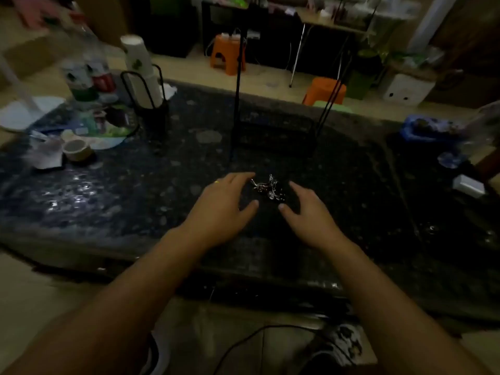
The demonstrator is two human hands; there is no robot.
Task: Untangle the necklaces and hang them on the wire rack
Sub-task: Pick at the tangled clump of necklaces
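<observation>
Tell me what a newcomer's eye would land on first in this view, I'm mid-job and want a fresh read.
Probably the shiny tangle of necklaces on the dark stone table, lying between the open left hand and right hand, neither gripping it. Just behind stands the thin black wire rack, nothing visibly hung on it. Next, the two orange stools on the floor beyond the table.

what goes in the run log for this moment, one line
stage: reaching | left hand: open, beside tangle | right hand: open, beside tangle | tangled silver necklaces: on dark speckled table | black wire rack: bare
</observation>
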